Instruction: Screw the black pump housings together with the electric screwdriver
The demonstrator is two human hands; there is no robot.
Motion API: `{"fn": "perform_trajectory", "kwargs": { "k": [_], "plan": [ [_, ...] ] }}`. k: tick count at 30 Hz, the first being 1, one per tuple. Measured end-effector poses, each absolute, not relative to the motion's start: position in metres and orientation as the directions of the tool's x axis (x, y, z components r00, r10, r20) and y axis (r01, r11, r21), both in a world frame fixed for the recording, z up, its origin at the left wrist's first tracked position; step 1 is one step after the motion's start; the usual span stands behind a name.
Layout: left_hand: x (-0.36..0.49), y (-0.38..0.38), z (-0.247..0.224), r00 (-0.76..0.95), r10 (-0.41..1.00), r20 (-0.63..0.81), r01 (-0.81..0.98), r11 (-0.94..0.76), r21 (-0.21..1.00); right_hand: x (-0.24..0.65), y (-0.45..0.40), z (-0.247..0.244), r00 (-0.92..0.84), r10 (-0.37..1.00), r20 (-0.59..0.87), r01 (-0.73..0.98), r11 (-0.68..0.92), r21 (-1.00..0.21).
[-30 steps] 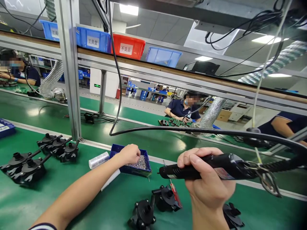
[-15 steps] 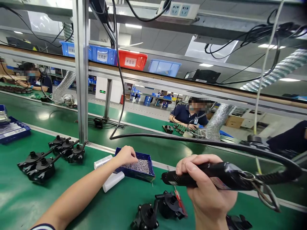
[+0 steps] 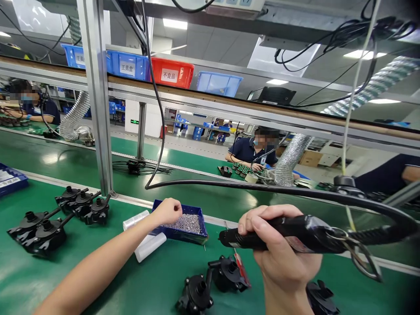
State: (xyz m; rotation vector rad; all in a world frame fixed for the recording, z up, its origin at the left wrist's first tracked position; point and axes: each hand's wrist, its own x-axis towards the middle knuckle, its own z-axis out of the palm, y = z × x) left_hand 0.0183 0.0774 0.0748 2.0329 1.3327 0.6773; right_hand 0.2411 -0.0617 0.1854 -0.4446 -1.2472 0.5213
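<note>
My left hand (image 3: 168, 211) is closed just over a dark blue box (image 3: 187, 236) of small silvery screws (image 3: 188, 223); whatever its fingers hold is hidden. In my right hand (image 3: 285, 245) I grip a black electric screwdriver (image 3: 262, 236) level, its tip pointing left and its cable (image 3: 262, 187) running off the back end. Below the screwdriver two black pump housings (image 3: 197, 293) lie on the green mat, with a red-handled screwdriver (image 3: 242, 271) beside them. Two clear plastic rolls (image 3: 151, 247) sit left of the box, partly behind my left forearm.
Several more black pump housings (image 3: 47, 232) stand at the left, and another part (image 3: 321, 299) lies at lower right. A metal post (image 3: 96, 96) rises behind the bench. Blue and red bins (image 3: 172, 73) line the shelf above. A co-worker (image 3: 252, 148) sits across.
The view has shifted slightly, so most things appear a little further left. My left hand stays over the screw box, and my right hand still holds the electric screwdriver level.
</note>
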Motion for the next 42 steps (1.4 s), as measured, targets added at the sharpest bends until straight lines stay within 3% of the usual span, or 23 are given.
{"fn": "perform_trajectory", "kwargs": {
  "k": [4, 7, 9, 16, 20, 24, 28, 32, 42],
  "plan": [
    [0.024, 0.020, 0.067, 0.572, 0.812, 0.114, 0.628, -0.523, 0.577, 0.243, -0.063, 0.187, 0.236, 0.582, 0.778, -0.107, 0.811, -0.575],
    [0.024, -0.006, 0.046, 0.653, 0.753, -0.080, 0.719, -0.583, 0.379, 0.243, -0.062, 0.186, 0.229, 0.583, 0.779, -0.110, 0.811, -0.575],
    [0.023, -0.009, 0.035, 0.607, 0.777, -0.167, 0.774, -0.529, 0.348, 0.242, -0.061, 0.185, 0.219, 0.593, 0.775, -0.116, 0.805, -0.582],
    [0.021, -0.006, 0.046, 0.468, 0.855, -0.225, 0.817, -0.320, 0.480, 0.241, -0.064, 0.184, 0.168, 0.647, 0.744, -0.172, 0.763, -0.624],
    [0.020, -0.021, 0.058, 0.476, 0.824, -0.307, 0.773, -0.225, 0.594, 0.237, -0.071, 0.186, 0.076, 0.729, 0.680, -0.266, 0.672, -0.691],
    [0.021, -0.025, 0.053, 0.547, 0.633, -0.548, 0.704, 0.007, 0.710, 0.232, -0.078, 0.187, 0.047, 0.760, 0.648, -0.297, 0.630, -0.717],
    [0.026, -0.016, 0.039, 0.604, 0.353, -0.715, 0.675, 0.249, 0.694, 0.234, -0.082, 0.187, 0.066, 0.763, 0.643, -0.287, 0.632, -0.720],
    [0.032, -0.009, 0.028, 0.626, 0.254, -0.738, 0.659, 0.335, 0.674, 0.236, -0.085, 0.189, 0.076, 0.759, 0.646, -0.279, 0.638, -0.718],
    [0.021, 0.001, 0.021, 0.723, 0.218, -0.655, 0.540, 0.413, 0.733, 0.232, -0.089, 0.189, 0.067, 0.776, 0.628, -0.290, 0.617, -0.732]
  ]
}}
